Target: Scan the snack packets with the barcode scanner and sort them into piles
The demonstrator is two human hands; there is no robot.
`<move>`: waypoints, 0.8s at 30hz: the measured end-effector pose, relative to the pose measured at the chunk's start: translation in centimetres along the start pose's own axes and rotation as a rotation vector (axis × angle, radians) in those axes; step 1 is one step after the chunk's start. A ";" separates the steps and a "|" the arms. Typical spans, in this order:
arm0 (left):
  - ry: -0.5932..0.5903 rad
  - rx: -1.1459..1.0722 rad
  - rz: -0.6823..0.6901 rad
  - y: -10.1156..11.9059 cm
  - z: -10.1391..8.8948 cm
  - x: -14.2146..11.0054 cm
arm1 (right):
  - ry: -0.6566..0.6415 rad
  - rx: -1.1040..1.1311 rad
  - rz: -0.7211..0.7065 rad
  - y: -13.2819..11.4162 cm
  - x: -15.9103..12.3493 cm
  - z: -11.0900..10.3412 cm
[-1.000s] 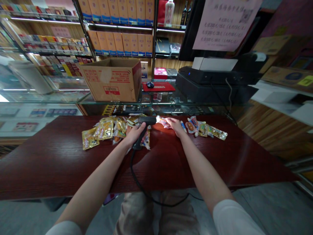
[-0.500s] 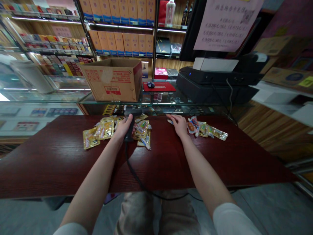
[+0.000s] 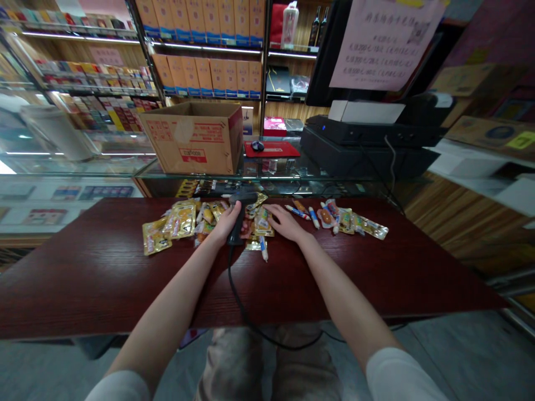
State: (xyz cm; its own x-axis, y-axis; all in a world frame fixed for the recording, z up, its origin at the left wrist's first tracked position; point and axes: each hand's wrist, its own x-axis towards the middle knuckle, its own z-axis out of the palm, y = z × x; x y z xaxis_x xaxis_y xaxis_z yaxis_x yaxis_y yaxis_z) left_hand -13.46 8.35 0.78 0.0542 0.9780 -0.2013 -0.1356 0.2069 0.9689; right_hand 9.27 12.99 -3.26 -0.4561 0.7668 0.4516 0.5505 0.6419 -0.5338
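My left hand (image 3: 228, 221) is wrapped around the handle of a black barcode scanner (image 3: 237, 223), its cord running down over the table edge. Reaching in from the other side, my right hand (image 3: 286, 224) has its fingers stretched out, with the fingertips at the edge of a gold snack packet (image 3: 263, 221). A thin wrapped sausage stick (image 3: 263, 248) pokes out below that packet. Left of the scanner lies a heap of gold packets (image 3: 181, 218). Beyond my right hand are blue-and-white sticks (image 3: 313, 217) and a row of small packets (image 3: 346, 220).
The dark red table (image 3: 125, 289) spans the front. Behind it, a glass counter holds an open cardboard box (image 3: 196, 139), a mouse on a red mat (image 3: 276, 148) and a black machine (image 3: 368, 139) under a monitor with a pink notice. Stocked shelves line the back.
My left hand and the scanner have shifted right, and the middle packets lie farther right. My right hand has moved left to those packets, uncovering the blue-and-white sticks.
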 end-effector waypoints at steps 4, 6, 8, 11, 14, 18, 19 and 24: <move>0.046 0.011 0.053 0.2 -0.3 -0.2 | -0.003 0.128 0.033 -0.1 0.2 1.0; 0.093 -0.001 0.066 0.6 -0.7 -0.5 | 0.012 0.153 0.064 0.0 0.1 1.0; 0.129 -0.013 0.081 1.1 -1.0 -0.8 | 0.030 0.159 0.104 0.2 0.2 0.9; 0.130 -0.031 0.102 1.8 -1.2 -1.3 | 0.096 0.217 0.169 0.4 0.3 1.0; 0.100 -0.036 0.120 2.2 -1.0 -1.8 | 0.173 0.419 0.214 0.8 0.7 1.1; 0.024 -0.018 0.126 2.3 -0.3 -2.5 | 0.294 0.519 0.267 1.4 1.0 0.7; 0.002 -0.018 0.122 2.3 -0.1 -2.6 | 0.335 0.511 0.273 1.5 1.1 0.5; -0.099 -0.026 0.104 2.0 0.6 -3.0 | 0.403 0.658 0.331 1.1 1.0 -0.6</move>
State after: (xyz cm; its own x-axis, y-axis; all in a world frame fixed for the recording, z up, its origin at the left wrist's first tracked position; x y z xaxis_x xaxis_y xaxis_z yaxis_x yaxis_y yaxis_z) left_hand -13.32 5.84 3.38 0.1357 0.9872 -0.0836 -0.1715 0.1065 0.9794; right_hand 9.80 14.46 -3.00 0.0104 0.9357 0.3525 0.0344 0.3520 -0.9354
